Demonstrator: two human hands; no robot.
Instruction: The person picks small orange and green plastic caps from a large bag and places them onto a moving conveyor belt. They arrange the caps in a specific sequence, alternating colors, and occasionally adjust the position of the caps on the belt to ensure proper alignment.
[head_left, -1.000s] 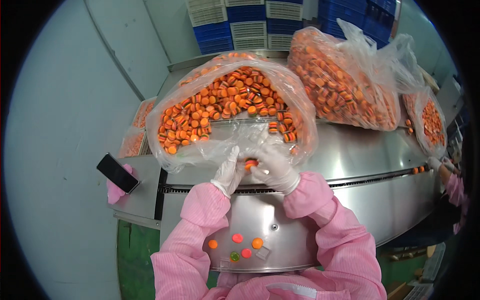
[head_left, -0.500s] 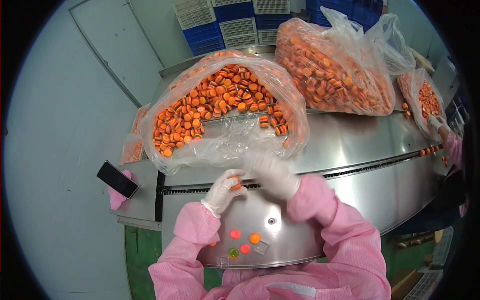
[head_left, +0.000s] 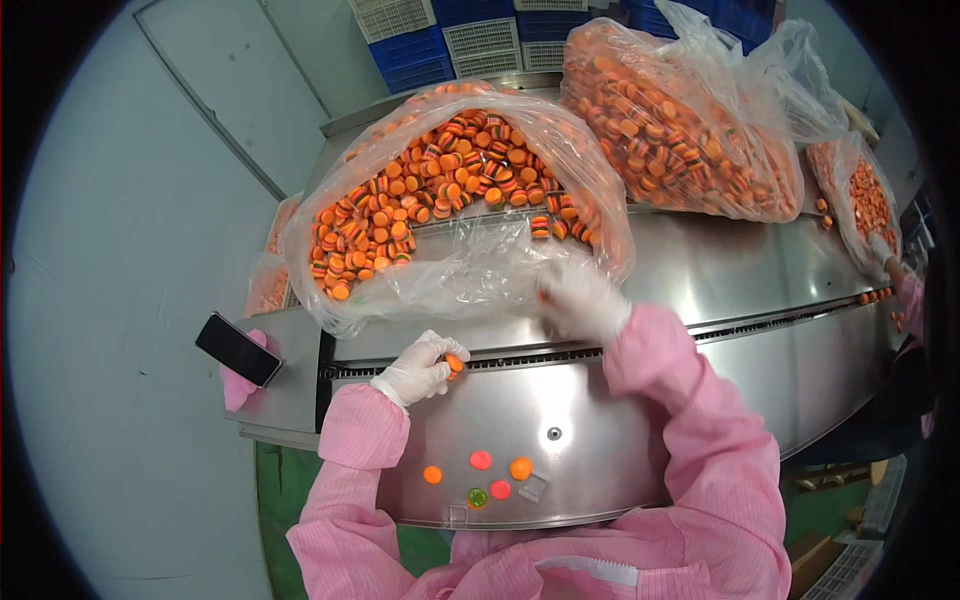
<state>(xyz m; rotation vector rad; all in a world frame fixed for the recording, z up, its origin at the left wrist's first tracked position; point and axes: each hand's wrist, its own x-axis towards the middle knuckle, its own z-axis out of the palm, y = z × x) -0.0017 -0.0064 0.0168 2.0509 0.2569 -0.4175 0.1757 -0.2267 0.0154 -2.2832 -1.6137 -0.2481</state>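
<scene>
My left hand [head_left: 415, 370], in a white glove, is closed on a small orange layered candy [head_left: 454, 366] above the conveyor slot. My right hand [head_left: 588, 300], also gloved, is smeared by motion at the front edge of the open plastic bag [head_left: 470, 275]. A small orange spot shows by its fingertips, but its grip is unclear. Orange, red and green layered candies [head_left: 385, 220] fill the back of that bag. On the steel table before me lie loose pieces: orange ones [head_left: 432, 475], pink ones [head_left: 481, 460] and a green one [head_left: 477, 497].
Small clear plastic squares [head_left: 533, 488] lie near the table's front edge. A second full bag [head_left: 680, 140] stands at back right. A phone [head_left: 238, 349] rests on a pink cloth at left. Far right, another person's gloved hand [head_left: 880, 250] touches a bag. Stacked crates [head_left: 480, 38] stand behind.
My left hand has moved slightly left and away from my right, keeping the candy. My right hand has gone right and up to the bag's edge. An orange piece by my left sleeve is now uncovered.
</scene>
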